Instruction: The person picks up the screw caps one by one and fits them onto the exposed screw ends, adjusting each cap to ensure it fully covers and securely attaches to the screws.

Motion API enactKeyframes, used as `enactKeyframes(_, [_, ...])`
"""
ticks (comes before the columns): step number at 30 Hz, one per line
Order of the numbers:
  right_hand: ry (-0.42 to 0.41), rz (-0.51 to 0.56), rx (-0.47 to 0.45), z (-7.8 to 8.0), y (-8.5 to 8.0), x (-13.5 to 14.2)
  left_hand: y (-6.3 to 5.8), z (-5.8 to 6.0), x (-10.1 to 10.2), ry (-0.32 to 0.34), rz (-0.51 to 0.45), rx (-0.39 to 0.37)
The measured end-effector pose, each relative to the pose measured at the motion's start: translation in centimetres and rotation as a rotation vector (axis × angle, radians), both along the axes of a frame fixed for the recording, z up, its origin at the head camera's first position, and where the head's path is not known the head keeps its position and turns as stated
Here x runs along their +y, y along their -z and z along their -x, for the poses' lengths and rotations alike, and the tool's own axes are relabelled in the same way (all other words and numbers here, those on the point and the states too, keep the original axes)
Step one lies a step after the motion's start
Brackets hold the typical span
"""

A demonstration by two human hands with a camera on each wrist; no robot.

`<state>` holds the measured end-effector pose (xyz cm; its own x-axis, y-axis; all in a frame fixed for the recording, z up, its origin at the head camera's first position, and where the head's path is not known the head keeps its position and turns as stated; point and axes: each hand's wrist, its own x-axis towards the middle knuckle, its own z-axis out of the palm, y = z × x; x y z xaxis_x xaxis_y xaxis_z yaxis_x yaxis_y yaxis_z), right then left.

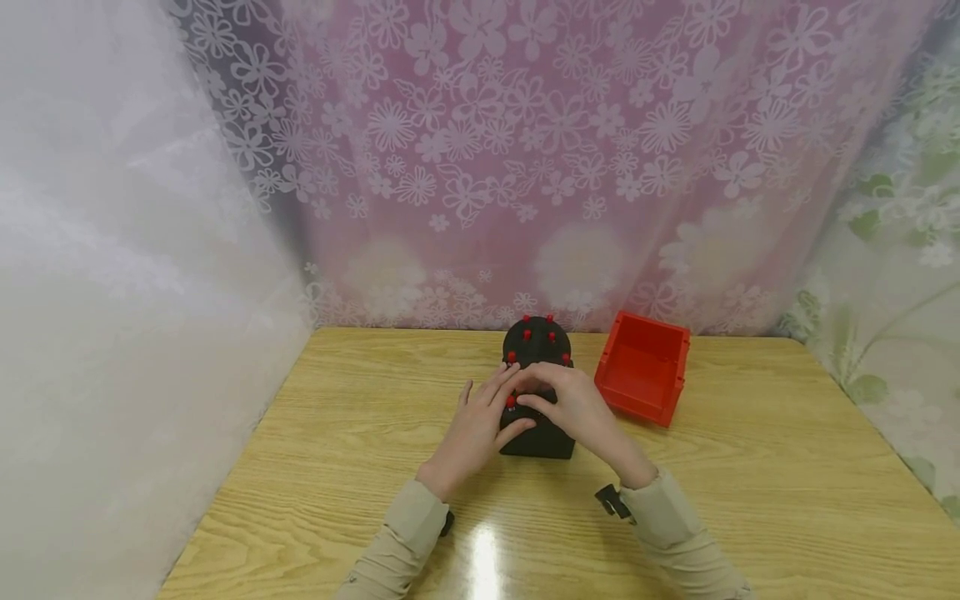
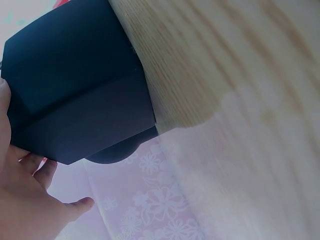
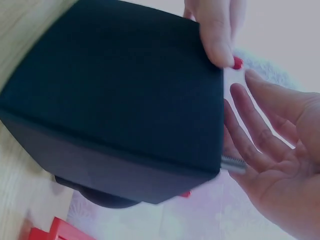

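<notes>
A black box-like stand [image 1: 538, 442] with a rounded top stands on the table, with several small red knobs [image 1: 527, 335] on its face. My left hand [image 1: 468, 429] rests over the stand's left edge, fingers spread and mostly straight, thumb on the near part. Over the face, my right hand [image 1: 577, 408] arches with thumb and index finger around a red knob [image 1: 511, 402]. In the right wrist view, a small gap shows between the right thumb and the red knob [image 3: 237, 63]. A threaded metal rod [image 3: 233, 164] sticks out of the face beside the right palm.
A red plastic bin [image 1: 641, 367] sits to the right of the stand on the wood-grain table [image 1: 337, 467]. Behind the table hangs a pink flowered curtain [image 1: 525, 167], with pale sheets on both sides.
</notes>
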<state>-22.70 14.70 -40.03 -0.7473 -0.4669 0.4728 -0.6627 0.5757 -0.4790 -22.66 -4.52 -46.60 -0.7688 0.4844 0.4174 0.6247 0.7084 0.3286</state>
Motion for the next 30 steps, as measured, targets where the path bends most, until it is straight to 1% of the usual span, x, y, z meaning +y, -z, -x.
enactKeyframes(4, [0.041, 0.054, -0.018, 0.1, -0.6, 0.7, 0.0, 0.0, 0.0, -0.006, 0.002, -0.004])
enactKeyframes(7, [0.074, 0.076, -0.006, 0.2, -1.0, 1.2, -0.1, -0.1, 0.0, -0.011, 0.016, -0.006])
enactKeyframes(12, [0.108, 0.093, 0.037, 0.6, -1.1, 2.0, -0.2, -0.1, 0.1, -0.021, 0.043, 0.012])
enactKeyframes(15, [0.131, 0.108, 0.047, 0.9, -1.2, 2.7, -0.3, -0.2, 0.1, -0.018, 0.044, 0.025])
enactKeyframes(20, [0.205, 0.125, 0.055, 1.6, -1.8, 4.5, -0.4, -0.3, 0.3, -0.01, 0.041, 0.031])
enactKeyframes(23, [0.253, 0.122, 0.076, 2.5, -2.3, 6.0, -0.5, -0.4, 0.3, -0.015, 0.043, 0.012])
enactKeyframes(27, [0.327, 0.091, 0.105, 4.5, -3.1, 8.3, -0.4, -0.3, 0.2, -0.022, 0.045, -0.006])
enactKeyframes(30, [0.375, 0.033, 0.077, 6.3, -3.5, 10.1, -0.4, -0.3, 0.2, -0.024, 0.049, -0.016])
